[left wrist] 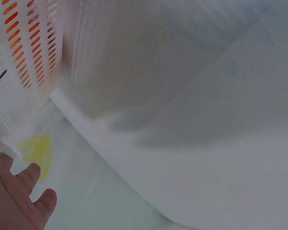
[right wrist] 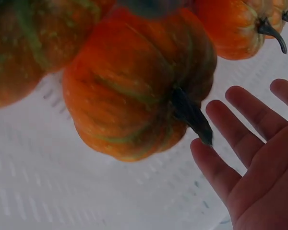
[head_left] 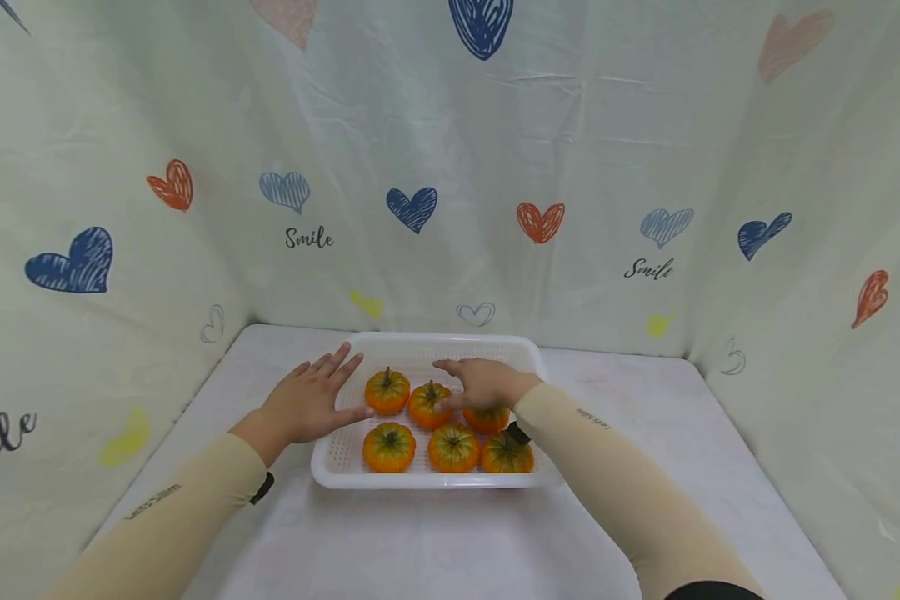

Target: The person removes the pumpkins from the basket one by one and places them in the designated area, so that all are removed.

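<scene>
Several small orange pumpkins with greenish tops sit in two rows in a white plastic basket. My left hand, fingers spread, is at the basket's left side, its thumb reaching over the rim towards the back left pumpkin. In the left wrist view, the fingertips show beside the slotted basket wall. Over the back row, my right hand reaches in with fingers extended, partly covering the back right pumpkin. Its fingers appear close to a pumpkin's dark stem in the right wrist view.
The basket stands on a white-covered table, towards its far edge. A pale curtain printed with hearts and the word Smile surrounds the table at the back and sides.
</scene>
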Demonstrator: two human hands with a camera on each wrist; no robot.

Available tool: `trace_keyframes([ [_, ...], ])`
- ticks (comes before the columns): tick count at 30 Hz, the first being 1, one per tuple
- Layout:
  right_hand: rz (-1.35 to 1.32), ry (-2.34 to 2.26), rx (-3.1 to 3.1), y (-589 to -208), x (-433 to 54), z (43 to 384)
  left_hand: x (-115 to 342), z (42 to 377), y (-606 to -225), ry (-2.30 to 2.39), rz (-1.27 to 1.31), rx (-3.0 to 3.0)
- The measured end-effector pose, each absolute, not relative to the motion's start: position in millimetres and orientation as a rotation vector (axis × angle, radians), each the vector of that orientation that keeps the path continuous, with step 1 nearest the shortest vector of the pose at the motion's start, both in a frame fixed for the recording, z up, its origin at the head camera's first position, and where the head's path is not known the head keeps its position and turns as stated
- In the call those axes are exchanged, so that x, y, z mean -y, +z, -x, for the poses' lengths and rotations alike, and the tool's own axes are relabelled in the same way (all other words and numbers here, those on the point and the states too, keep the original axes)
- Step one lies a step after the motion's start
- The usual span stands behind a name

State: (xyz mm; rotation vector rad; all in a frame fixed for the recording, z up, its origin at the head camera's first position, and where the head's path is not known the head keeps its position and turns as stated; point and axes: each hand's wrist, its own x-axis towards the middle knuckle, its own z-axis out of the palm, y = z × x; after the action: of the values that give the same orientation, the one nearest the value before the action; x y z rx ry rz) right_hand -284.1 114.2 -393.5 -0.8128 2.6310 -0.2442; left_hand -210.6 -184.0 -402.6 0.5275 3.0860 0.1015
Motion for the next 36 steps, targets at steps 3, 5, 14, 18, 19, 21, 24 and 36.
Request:
trace_keyframes([
  [3, 0.771, -0.370, -2.579, -400, -114, 283, 185, 211, -403, 0.099, -0.531, -3.088],
  [5, 0.754, -0.426, -2.550, -404, -113, 282, 185, 211, -403, 0.109, -0.533, -3.089],
  [14, 0.745, -0.429, -2.515, -415, -106, 279, 184, 208, -400, 0.142, -0.526, -3.078],
  [18, 0.751, -0.379, -2.541, -420, -103, 281, 185, 209, -400, 0.143, -0.530, -3.075],
  [19, 0.748, -0.375, -2.544, -421, -103, 281, 185, 209, -400, 0.145, -0.533, -3.074],
  [21, 0.752, -0.370, -2.549, -424, -102, 283, 185, 209, -401, 0.148, -0.535, -3.074],
  [24, 0.747, -0.383, -2.550, -427, -101, 285, 185, 210, -402, 0.142, -0.534, -3.074],
  [36, 0.888, -0.380, -2.641, -417, -100, 285, 185, 210, -404, 0.141, -0.517, -3.081],
])
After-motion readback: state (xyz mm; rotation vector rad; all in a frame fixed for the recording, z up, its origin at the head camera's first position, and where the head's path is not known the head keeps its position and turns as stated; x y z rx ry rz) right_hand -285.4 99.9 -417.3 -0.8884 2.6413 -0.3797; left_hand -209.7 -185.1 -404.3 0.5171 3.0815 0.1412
